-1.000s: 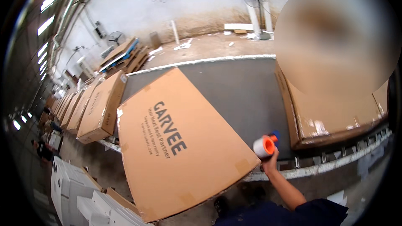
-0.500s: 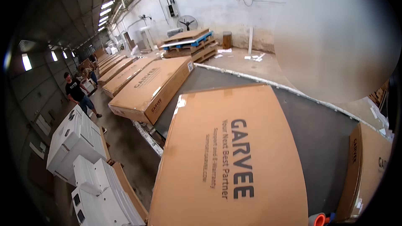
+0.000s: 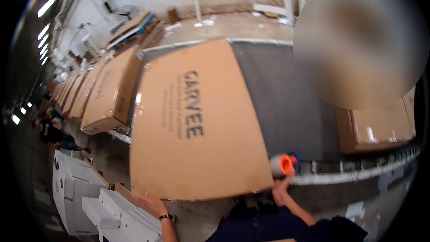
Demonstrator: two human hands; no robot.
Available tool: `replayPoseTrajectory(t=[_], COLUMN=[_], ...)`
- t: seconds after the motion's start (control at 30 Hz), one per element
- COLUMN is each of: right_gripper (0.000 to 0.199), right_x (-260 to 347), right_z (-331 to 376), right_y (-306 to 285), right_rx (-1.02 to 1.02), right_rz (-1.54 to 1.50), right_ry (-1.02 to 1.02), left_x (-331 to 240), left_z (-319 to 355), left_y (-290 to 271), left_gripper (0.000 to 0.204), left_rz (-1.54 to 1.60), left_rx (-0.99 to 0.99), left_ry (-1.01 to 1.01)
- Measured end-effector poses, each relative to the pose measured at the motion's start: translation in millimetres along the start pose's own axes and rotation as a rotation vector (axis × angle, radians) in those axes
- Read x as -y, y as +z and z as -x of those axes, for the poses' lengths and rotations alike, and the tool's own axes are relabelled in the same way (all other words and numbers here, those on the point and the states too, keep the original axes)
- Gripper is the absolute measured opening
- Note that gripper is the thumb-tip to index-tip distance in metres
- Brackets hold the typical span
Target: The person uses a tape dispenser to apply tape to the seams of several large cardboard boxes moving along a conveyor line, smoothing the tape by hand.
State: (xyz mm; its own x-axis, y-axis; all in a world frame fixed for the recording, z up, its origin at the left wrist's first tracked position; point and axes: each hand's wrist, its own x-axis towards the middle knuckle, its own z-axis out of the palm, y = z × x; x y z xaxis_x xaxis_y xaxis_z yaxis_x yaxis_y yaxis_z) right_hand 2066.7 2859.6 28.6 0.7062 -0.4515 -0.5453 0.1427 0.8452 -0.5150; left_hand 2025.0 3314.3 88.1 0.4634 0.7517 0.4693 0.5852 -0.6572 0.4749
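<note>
Carton [image 3: 199,127]: was found one o'clock from left hand [image 3: 153,205], ten from right hand [image 3: 281,188].
Left finger spread: couldn't be told.
Tape dispenser [image 3: 281,165]: was held by right hand.

Can pass freely over the bare dark conveyor [image 3: 286,94] between the large carton [image 3: 224,157] and the right-hand carton [image 3: 380,127]. Meets the orange-cored tape dispenser [image 3: 282,165] in the right hand [image 3: 281,187], just beside the large carton's near right corner. Finds only a narrow strip leftward, between the large carton and the nearest carton of the row [image 3: 107,92]. Runs into white units [image 3: 74,201] left of the left hand [image 3: 153,205], with open floor [image 3: 109,150] between them and the row.
</note>
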Motion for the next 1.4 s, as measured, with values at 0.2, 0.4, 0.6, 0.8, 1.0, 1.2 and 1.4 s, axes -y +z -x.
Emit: replayPoseTrajectory(t=[0.2,0.4,0.6,0.8,1.0,1.2,1.4], right_gripper=[0.04,0.041,0.039,0.053,0.054,0.054,0.059], right_x=[80,189,185,96,118,122,127], right_z=[-21,-41,-126,-57,-101,2,74], right_y=[-74,-135,-110,-66,-22,-103,-137], right_rx=[0.133,0.079,0.081,1.023,1.142,1.052,1.046], right_rz=[0.031,0.045,0.148,0.887,0.945,1.036,1.041], right_ry=[0.162,0.115,-0.137,0.3,0.379,0.203,0.296], left_x=[-209,-229,-227,-230,-238,-240,-237], left_z=[179,239,241,218,229,221,216], left_y=[-51,-25,-24,-26,-25,-28,-22], left_gripper=[0.081,0.078,0.08,0.08,0.08,0.068,0.065], left_rz=[0.216,0.056,0.039,0.071,0.046,0.021,0.046], left_rx=[0.882,0.669,0.631,0.843,0.847,0.901,0.982], left_ry=[1.098,1.244,1.262,1.235,1.283,1.28,1.288])
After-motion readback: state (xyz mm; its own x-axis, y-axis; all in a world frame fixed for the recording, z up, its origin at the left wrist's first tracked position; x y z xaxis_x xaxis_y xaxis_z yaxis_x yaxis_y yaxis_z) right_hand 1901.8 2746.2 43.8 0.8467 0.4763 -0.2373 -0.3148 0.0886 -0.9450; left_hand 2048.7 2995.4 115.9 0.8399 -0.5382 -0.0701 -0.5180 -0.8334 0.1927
